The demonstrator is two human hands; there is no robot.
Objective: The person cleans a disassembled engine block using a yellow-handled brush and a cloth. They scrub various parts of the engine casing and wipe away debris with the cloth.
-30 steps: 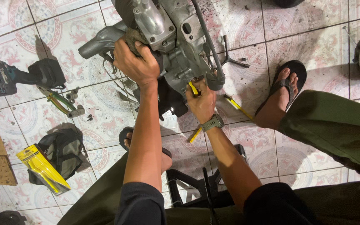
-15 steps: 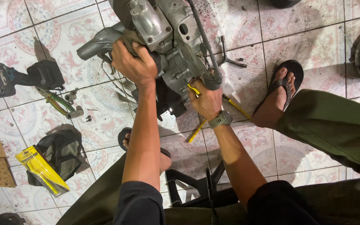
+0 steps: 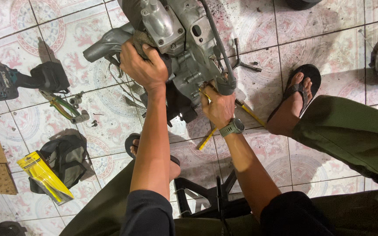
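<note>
A grey metal engine block [image 3: 178, 39] stands on the patterned tile floor [image 3: 329, 43] in front of me. My left hand [image 3: 143, 65] presses a dirty rag [image 3: 140, 40] against the engine's left side, fingers closed around it. My right hand [image 3: 217, 107], with a grey watch on the wrist, grips a yellow-handled tool [image 3: 206, 139] held against the engine's lower edge. A dark lever [image 3: 217, 43] with a round end runs down the engine beside that hand.
A cordless impact driver [image 3: 12, 79], green pliers [image 3: 64, 108], a dark pouch [image 3: 66, 159] and a yellow package [image 3: 44, 177] lie at left. A small yellow brush [image 3: 250, 112] and a cross wrench [image 3: 241, 59] lie right of the engine. My sandalled foot [image 3: 296, 94] rests at right, a black stool [image 3: 206, 196] below.
My right hand has shifted slightly along the engine's lower edge with the yellow tool. My left hand stays on the rag.
</note>
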